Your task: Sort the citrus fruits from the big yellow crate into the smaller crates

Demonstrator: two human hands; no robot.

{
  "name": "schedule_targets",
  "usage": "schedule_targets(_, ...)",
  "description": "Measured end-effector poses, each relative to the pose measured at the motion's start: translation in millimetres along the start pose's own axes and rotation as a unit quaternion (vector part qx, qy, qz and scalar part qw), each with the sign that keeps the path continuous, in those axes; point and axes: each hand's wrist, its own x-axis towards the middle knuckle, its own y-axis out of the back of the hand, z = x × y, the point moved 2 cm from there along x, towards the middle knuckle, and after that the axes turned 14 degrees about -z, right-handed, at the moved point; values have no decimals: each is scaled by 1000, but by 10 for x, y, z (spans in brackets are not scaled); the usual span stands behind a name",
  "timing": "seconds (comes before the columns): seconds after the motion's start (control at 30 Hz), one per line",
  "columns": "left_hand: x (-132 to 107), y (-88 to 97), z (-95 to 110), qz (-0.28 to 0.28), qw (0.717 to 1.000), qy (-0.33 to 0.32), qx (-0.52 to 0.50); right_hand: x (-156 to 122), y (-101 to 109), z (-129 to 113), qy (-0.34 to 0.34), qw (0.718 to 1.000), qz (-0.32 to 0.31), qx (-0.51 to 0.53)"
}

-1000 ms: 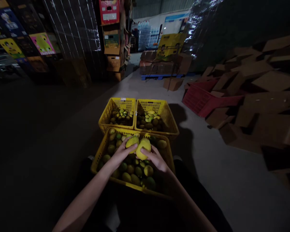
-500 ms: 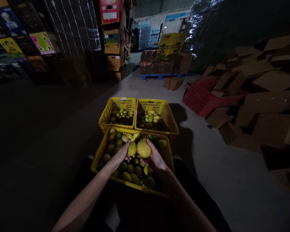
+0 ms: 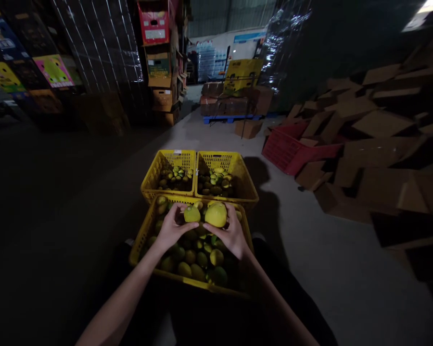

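Note:
A yellow plastic crate (image 3: 143,240) full of green and yellow fruit stands on the floor right in front of me. My left hand (image 3: 171,227) is closed around a small yellow-green fruit (image 3: 191,214) above the crate's far end. Beside it, my right hand (image 3: 232,233) grips a larger yellow fruit (image 3: 216,215). The two fruits are held close together, almost touching. Beyond the near crate sit two more yellow crates, a left one (image 3: 152,174) and a right one (image 3: 243,179), each part-filled with the same fruit.
A red crate (image 3: 285,151) lies tipped at the right among a heap of flattened cardboard boxes (image 3: 375,139). Stacked cartons (image 3: 158,62) and wrapped pallets (image 3: 101,48) line the left. A blue pallet with boxes (image 3: 231,101) stands at the back. Grey concrete floor (image 3: 310,250) surrounds the crates.
Both hands have kept their fruits and turned them over the near crate, lifting them slightly toward its far end. The camera view has shifted a little, so the crates sit lower-left in frame.

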Motion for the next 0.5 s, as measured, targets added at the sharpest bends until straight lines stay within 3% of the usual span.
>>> schedule_targets(0.07,-3,-31,19,1,999,13,-41,-6,0,-4,7,1000,-7,20)
schedule_targets(0.27,-29,-63,35,86,983,49,-154,-12,-40,-48,-56,979,-20,194)
schedule_targets(0.5,-11,-41,28,51,940,119,-315,-1,-33,-28,-77,950,-52,300)
